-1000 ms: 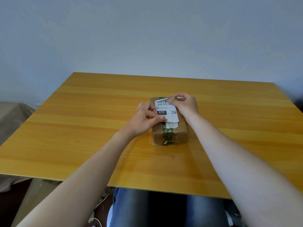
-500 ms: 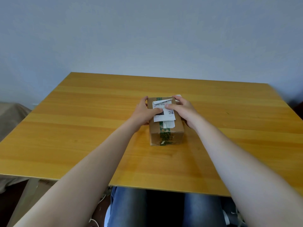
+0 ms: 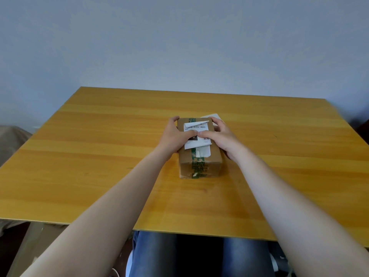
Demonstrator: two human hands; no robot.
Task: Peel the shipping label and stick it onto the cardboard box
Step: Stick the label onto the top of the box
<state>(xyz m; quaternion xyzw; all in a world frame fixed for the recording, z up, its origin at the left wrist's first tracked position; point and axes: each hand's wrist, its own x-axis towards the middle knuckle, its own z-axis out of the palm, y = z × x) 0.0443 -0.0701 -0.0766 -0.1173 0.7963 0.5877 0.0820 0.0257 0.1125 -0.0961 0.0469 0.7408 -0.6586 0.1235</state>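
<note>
A small cardboard box with green tape stands in the middle of the wooden table. A white shipping label lies on the box's top, its far edge curled up. My left hand wraps the box's left side, thumb pressing on the label. My right hand wraps the right side, its thumb meeting the left thumb at the label's middle. A white sheet peeks out behind the box, by my right fingers. An older white sticker shows below the label.
The table's near edge runs above my lap in jeans. A pale wall stands behind the far edge. Something beige sits off the table's left side.
The label, held tilted above the box by both hands a second ago, now lies on the box top. Both thumbs have come together on it and the fingers grip the box's sides.
</note>
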